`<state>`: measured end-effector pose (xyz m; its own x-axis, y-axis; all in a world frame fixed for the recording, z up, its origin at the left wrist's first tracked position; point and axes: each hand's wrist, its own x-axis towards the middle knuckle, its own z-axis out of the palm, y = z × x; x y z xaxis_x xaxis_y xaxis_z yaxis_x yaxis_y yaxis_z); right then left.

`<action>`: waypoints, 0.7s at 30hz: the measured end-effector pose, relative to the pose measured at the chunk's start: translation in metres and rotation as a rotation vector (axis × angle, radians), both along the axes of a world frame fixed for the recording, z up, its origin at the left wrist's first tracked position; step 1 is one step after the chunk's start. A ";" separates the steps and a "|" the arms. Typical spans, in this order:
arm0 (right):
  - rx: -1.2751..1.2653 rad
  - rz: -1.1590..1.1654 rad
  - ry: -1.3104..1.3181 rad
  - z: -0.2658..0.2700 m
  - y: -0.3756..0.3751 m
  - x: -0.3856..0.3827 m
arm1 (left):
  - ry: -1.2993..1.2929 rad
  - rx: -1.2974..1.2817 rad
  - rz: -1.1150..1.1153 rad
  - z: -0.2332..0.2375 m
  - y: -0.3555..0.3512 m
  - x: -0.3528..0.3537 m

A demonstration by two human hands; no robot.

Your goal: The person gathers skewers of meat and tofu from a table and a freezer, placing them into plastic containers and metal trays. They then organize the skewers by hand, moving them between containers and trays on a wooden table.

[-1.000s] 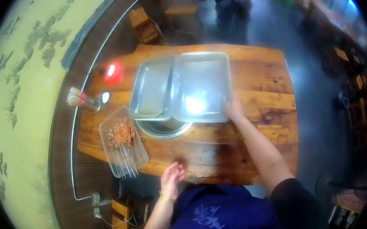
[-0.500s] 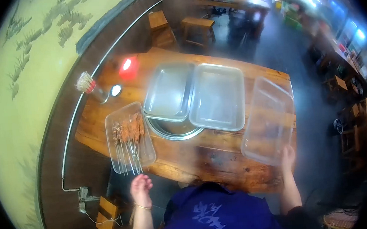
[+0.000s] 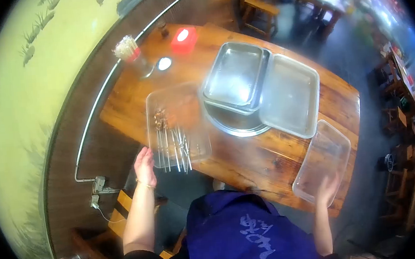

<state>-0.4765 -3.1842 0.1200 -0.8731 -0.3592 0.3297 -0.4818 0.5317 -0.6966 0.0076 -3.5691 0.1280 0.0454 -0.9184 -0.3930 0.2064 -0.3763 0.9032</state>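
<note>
"Reddish-orange meat (image 3: 183, 113) on silvery skewers (image 3: 176, 149): where does that lie?"

"Inside a see-through plastic tray (image 3: 200, 150), at the near left edge of the wooden table (image 3: 249, 161). From the left hand (image 3: 145, 169), it lies between 1 and 2 o'clock."

"And its long axis?"

"Roughly 12 to 6, with the meat toward 12 and the bare skewer ends pointing to 6, out over the near rim."

"Which hand is nearer?"

"The left, by far. It stands just beside the tray's 7 o'clock corner, fingers straight and close together, gripping nothing that I can see. Whether it touches the wall, I cannot tell."

"The right hand (image 3: 326, 189)?"

"Well apart from the left, toward 4 o'clock from the meat. It's a blur over the near end of a second see-through tray (image 3: 319, 157), whose long axis runs 1 to 7. Whether the fingers clamp that rim, I can't tell."

"Anything between?"

"Toward 2 o'clock from the meat, two shallow pans (image 3: 290, 98), partly over a round metal rim (image 3: 244, 134)."
</note>
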 end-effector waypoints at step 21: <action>-0.059 0.521 -1.345 -0.053 -0.399 0.311 | 0.323 0.501 -0.506 -0.073 -0.067 -0.045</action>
